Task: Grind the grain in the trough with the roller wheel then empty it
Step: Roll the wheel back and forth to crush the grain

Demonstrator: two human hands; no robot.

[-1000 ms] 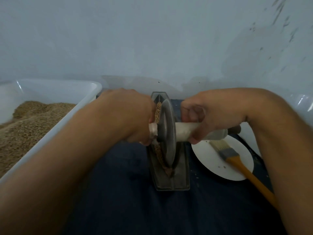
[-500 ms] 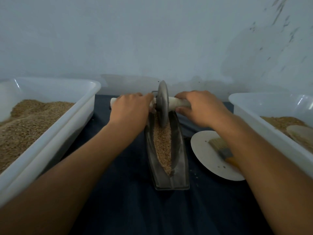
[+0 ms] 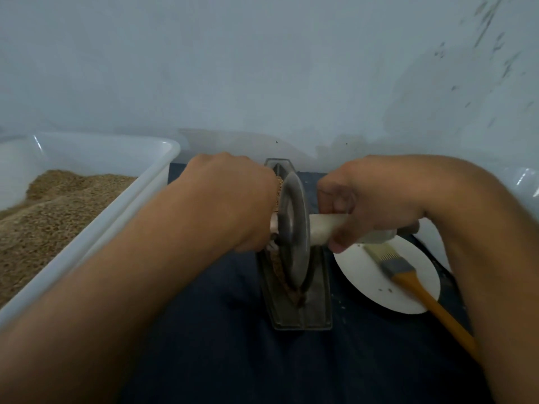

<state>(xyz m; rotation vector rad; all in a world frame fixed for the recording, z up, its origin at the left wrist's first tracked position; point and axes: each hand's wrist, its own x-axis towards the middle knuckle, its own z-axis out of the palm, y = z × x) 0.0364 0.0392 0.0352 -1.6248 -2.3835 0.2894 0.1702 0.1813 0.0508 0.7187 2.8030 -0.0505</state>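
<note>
I see the roller wheel point(image 3: 292, 231), a dull grey metal disc with a raised rim and a recessed centre, standing on edge in the trough point(image 3: 297, 301), near its front end. The trough is a long, narrow, dark metal boat on a flat base, lying lengthwise on the dark cloth point(image 3: 233, 330) toward the worktop's back edge. Brown grain point(image 3: 278, 268) lines the groove left of the disc. A pale axle handle point(image 3: 326, 227) runs through the wheel's hub. My left hand point(image 3: 233, 199) grips the left stub, fingers curled round it; my right hand point(image 3: 376, 199) grips the right side likewise. Right of the trough, a white plate point(image 3: 408, 293) carries a brush point(image 3: 405, 272). At the left edge stands a white bin point(image 3: 140, 199) of grain.
</note>
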